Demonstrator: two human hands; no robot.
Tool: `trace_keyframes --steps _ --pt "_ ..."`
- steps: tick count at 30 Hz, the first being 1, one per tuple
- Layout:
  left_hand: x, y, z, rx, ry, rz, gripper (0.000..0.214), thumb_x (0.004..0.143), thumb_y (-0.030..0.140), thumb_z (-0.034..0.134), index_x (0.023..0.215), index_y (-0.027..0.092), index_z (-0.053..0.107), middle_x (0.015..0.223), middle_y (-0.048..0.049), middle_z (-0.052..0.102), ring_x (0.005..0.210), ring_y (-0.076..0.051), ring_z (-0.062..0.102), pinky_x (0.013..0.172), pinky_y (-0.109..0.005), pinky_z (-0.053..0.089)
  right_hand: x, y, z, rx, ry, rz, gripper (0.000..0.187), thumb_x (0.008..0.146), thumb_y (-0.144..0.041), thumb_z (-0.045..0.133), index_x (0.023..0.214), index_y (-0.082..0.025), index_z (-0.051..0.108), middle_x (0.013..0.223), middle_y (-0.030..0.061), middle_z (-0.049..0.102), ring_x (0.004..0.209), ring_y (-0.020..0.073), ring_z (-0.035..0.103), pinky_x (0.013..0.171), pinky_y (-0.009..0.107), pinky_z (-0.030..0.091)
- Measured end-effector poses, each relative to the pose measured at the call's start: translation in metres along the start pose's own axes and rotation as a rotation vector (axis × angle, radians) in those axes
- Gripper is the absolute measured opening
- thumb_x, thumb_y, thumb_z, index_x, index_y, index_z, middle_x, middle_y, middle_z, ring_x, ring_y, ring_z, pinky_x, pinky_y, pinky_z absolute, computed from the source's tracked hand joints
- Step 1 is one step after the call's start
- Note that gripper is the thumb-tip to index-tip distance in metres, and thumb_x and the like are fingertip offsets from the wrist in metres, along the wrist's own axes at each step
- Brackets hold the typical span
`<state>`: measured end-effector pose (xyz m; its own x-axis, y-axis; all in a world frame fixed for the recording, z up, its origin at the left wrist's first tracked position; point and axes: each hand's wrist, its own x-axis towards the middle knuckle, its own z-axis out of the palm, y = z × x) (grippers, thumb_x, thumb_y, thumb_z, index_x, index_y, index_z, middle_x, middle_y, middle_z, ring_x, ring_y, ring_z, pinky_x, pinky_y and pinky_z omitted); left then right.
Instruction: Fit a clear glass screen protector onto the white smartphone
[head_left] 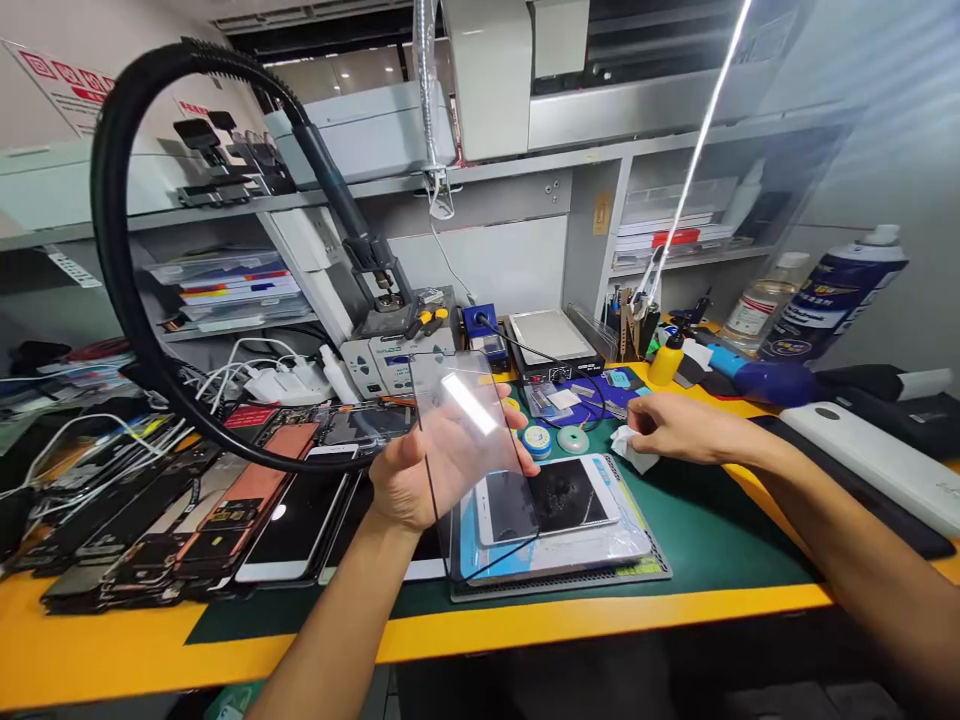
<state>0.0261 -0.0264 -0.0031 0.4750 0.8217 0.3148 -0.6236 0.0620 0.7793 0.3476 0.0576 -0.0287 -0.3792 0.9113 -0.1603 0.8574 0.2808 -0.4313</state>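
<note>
My left hand (420, 465) holds a clear glass screen panel (469, 450) with a thin black border, raised and tilted above the green mat. Light glints off the glass. Under it a white phone (559, 497) with a dark, marked screen lies flat on a plastic-wrapped pad (600, 555). My right hand (675, 428) is to the right, fingers pinched on a small white wipe (628, 450), close to the mat and just beyond the phone's right end.
Several stripped phones and boards (187, 500) cover the left of the yellow bench (112, 640). A black flexible hose (120, 250) arcs over them. A spray can (840, 295), bottles, a tool cup (634, 325) and a white flat device (877, 460) stand right.
</note>
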Motion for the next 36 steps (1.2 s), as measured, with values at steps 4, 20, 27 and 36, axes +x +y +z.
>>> trace_keyframes --steps 4,20,27,36 --pt "-0.001 -0.002 -0.002 -0.052 -0.041 -0.009 0.073 0.069 0.051 0.077 0.128 0.010 0.066 0.110 -0.0136 0.067 0.091 -0.034 0.069 0.086 -0.050 0.054 -0.003 0.001 -0.002 0.281 0.059 -0.078 0.020 0.084 -0.039 0.061 0.084 -0.019 0.058 0.073 0.0021 0.065 0.066 0.0165 0.061 0.057 0.025 0.043" --pt "0.002 -0.011 -0.006 -0.078 -0.140 0.028 0.076 0.073 0.056 0.069 0.131 0.007 0.066 0.107 -0.0136 0.067 0.085 -0.029 0.066 0.083 -0.051 0.055 -0.021 -0.026 -0.008 0.702 0.267 -0.120 0.046 0.075 -0.056 0.079 0.093 -0.014 0.075 0.071 0.0061 0.069 0.059 0.0161 0.058 0.061 0.031 0.043" --pt "0.000 -0.011 -0.006 -0.022 -0.126 0.016 0.074 0.070 0.056 0.070 0.128 0.010 0.069 0.103 -0.0128 0.062 0.084 -0.028 0.062 0.078 -0.049 0.055 -0.021 -0.033 -0.002 0.682 0.424 -0.108 0.052 0.071 -0.058 0.082 0.100 -0.015 0.077 0.061 0.0044 0.068 0.056 0.0163 0.058 0.051 0.028 0.036" --pt "0.002 -0.012 -0.004 0.048 -0.059 -0.009 0.075 0.069 0.063 0.076 0.127 0.015 0.069 0.103 -0.0137 0.061 0.087 -0.027 0.060 0.071 -0.046 0.059 -0.062 -0.109 -0.006 0.938 0.220 -0.343 0.022 0.078 -0.040 0.083 0.091 -0.023 0.082 0.071 0.0041 0.072 0.059 0.0146 0.063 0.057 0.026 0.054"
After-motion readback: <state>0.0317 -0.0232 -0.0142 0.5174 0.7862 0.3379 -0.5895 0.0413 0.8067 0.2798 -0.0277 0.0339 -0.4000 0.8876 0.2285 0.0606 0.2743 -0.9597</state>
